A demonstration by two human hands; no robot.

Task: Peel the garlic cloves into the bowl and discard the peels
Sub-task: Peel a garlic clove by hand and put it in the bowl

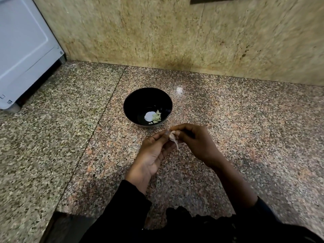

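Observation:
A black bowl (133,102) stands on the speckled granite counter (245,128), with a few pale peeled garlic cloves (156,117) at its bottom. Just in front of the bowl both hands meet over the counter. My left hand (150,155) pinches a garlic clove (172,135) at its fingertips. My right hand (194,141) pinches the same clove from the right, and a thin strip of peel (176,144) hangs down from it.
A white appliance (22,50) stands at the back left of the counter. A beige stone wall (175,32) closes the back. The counter's front edge (57,213) runs at the lower left beside my dark sleeves.

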